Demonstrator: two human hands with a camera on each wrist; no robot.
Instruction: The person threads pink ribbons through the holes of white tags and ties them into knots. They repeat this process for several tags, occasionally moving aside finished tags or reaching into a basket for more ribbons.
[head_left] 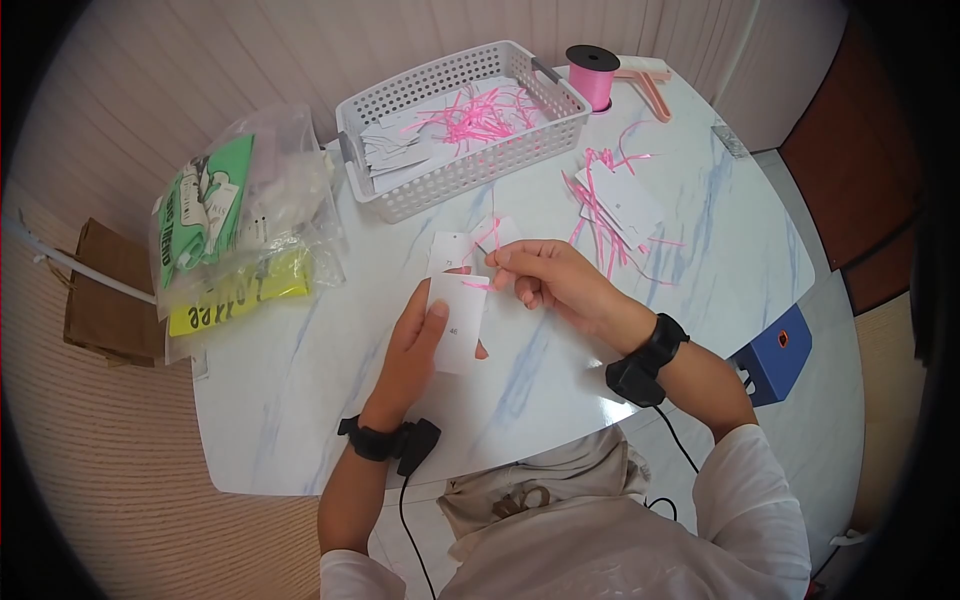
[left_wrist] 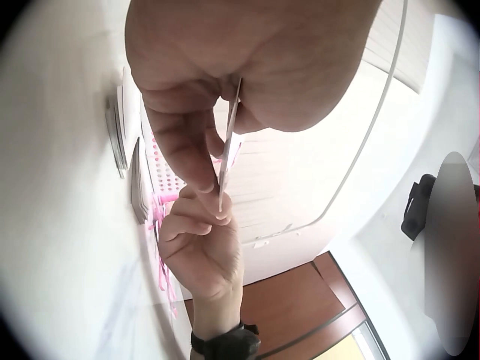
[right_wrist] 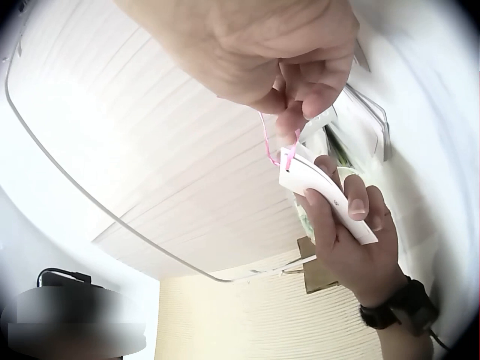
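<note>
My left hand (head_left: pixel 408 330) grips a small white card (head_left: pixel 458 345) printed with a number, its thumb on the face and its fingers behind. A pink ribbon (right_wrist: pixel 292 155) runs through a hole near the card's top edge in the right wrist view. Just above that edge, my right hand (head_left: pixel 568 280) pinches the ribbon's free end between thumb and forefinger. Beyond both hands lie a pile of white cards (head_left: pixel 446 244) and another card (head_left: pixel 508 227) with pink ribbon, partly hidden by the hands.
A white perforated basket (head_left: pixel 470 180) at the back holds cards and pink ribbons. To its right stands a pink ribbon spool (head_left: pixel 596 88) beside a pink-handled tool (head_left: pixel 652 92). Ribboned cards (head_left: pixel 622 205) lie at right, plastic bags (head_left: pixel 245 215) at left.
</note>
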